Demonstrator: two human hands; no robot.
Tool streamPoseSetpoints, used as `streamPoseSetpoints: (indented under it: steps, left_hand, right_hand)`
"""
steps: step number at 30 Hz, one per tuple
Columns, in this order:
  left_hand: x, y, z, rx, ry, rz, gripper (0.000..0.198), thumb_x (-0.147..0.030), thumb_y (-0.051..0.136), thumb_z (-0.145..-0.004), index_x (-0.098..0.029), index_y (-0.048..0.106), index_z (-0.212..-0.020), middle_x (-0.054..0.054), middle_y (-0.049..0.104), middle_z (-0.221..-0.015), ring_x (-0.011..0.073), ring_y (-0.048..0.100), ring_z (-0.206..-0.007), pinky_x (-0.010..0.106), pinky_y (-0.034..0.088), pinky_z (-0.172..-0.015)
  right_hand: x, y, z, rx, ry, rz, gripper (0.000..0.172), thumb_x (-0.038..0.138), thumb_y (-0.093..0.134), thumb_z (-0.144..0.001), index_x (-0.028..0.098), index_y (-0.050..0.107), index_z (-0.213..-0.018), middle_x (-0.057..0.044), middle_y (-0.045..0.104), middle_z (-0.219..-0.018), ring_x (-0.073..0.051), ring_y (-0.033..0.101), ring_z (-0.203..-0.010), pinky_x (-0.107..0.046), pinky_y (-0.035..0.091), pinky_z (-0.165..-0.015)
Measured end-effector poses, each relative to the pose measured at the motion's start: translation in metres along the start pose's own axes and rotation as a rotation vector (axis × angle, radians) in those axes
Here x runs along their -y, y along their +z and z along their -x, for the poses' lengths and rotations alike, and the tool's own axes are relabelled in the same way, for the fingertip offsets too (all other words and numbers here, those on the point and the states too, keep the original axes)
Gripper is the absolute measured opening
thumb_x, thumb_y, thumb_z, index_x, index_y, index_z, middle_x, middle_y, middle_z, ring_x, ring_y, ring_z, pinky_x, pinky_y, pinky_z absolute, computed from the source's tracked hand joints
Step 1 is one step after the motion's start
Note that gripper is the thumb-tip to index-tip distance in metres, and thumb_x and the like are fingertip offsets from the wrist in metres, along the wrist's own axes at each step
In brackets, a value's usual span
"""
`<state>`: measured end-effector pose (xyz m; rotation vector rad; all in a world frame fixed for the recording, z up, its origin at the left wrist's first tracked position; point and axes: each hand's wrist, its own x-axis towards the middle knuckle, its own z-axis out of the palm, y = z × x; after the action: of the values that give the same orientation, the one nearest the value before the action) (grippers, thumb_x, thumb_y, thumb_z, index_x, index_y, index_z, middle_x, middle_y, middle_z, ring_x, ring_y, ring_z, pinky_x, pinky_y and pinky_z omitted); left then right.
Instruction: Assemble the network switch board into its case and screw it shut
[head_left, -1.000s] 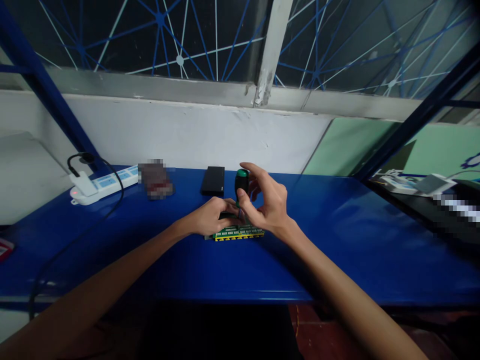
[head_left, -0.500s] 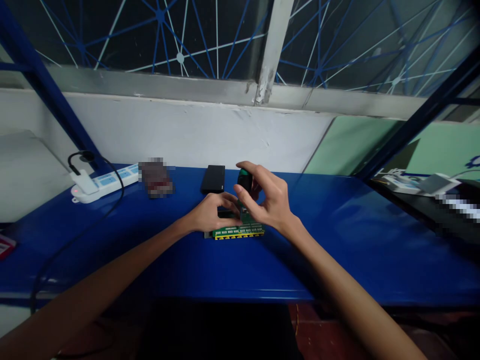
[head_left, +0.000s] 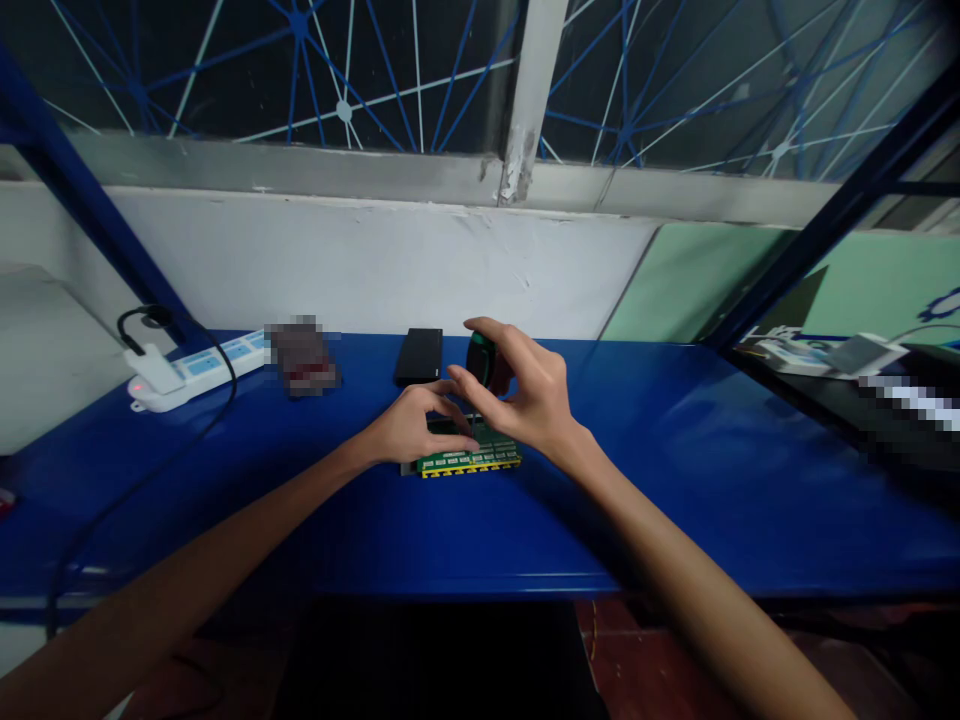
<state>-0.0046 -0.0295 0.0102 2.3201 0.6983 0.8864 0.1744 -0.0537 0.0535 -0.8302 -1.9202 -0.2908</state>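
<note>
A screwdriver with a green and black handle stands nearly upright in my right hand, whose fingers and thumb wrap around the handle. Its thin shaft points down at a green circuit board with a yellow strip along the near edge and rows of small white-marked parts. My left hand rests over the board's left side. Thumb and fingertips of that hand close in around the lower end of the shaft; the very tip is hidden by them.
Behind the board lies a flat black box on the blue table. A white power strip with a plugged-in black cable sits at the left, beside a blurred-out item. Dark equipment is at the right.
The camera view has shifted slightly, so everything sits a little further left. The right hand has tilted a bit, and more of the screwdriver shaft and board show between the hands.
</note>
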Motion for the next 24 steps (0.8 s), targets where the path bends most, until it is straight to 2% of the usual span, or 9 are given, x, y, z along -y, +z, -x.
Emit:
streamPoseSetpoints:
  steps: [5,10,14,19,24]
  left_hand:
    - [0.0016,0.0014,0.0011,0.032,-0.03,0.066,0.015,-0.03,0.077,-0.076,-0.016,0.075,-0.082,0.008,0.072,-0.1,0.0232,0.067,-0.1,0.039,0.052,-0.092]
    - [0.0013,0.0024,0.0019,0.025,-0.091,0.1,0.022,-0.026,0.079,-0.073,-0.015,0.074,-0.091,0.009,0.072,-0.105,0.0245,0.067,-0.101,0.039,0.052,-0.091]
    - [-0.002,0.001,0.0009,0.036,-0.029,0.08,0.014,-0.026,0.076,-0.076,-0.015,0.074,-0.083,0.01,0.071,-0.105,0.0238,0.067,-0.1,0.038,0.052,-0.091]
    - [-0.0024,0.0001,-0.0002,0.042,0.016,0.036,0.009,-0.024,0.074,-0.077,-0.016,0.075,-0.077,0.008,0.072,-0.097,0.0229,0.066,-0.098,0.037,0.052,-0.091]
    - [-0.0009,-0.0002,0.0002,0.062,0.014,0.053,0.009,-0.026,0.073,-0.077,-0.016,0.075,-0.079,0.009,0.071,-0.102,0.0225,0.066,-0.097,0.038,0.053,-0.09]
  right_hand:
    - [0.0016,-0.0008,0.0007,-0.009,0.003,0.008,0.037,0.043,0.056,-0.089,0.017,0.058,-0.115,-0.001,0.065,-0.076,-0.012,0.055,-0.055,-0.027,0.044,-0.053]
    - [0.0053,-0.0035,0.0007,0.01,-0.015,-0.025,0.037,0.031,0.044,-0.09,0.017,0.054,-0.122,-0.002,0.066,-0.081,-0.012,0.057,-0.057,-0.028,0.046,-0.055]
    - [0.0032,-0.0016,0.0022,-0.017,0.037,-0.039,0.04,0.031,0.049,-0.089,0.019,0.05,-0.127,0.001,0.063,-0.074,-0.012,0.055,-0.054,-0.028,0.045,-0.053]
    - [0.0006,0.0002,0.0021,-0.024,0.01,-0.011,0.031,0.038,0.058,-0.088,0.019,0.057,-0.112,-0.001,0.065,-0.076,-0.011,0.055,-0.055,-0.027,0.043,-0.052]
    - [0.001,-0.0019,0.0012,0.044,0.036,-0.078,0.03,0.031,0.049,-0.092,0.018,0.054,-0.119,0.002,0.062,-0.07,-0.011,0.055,-0.054,-0.027,0.045,-0.054]
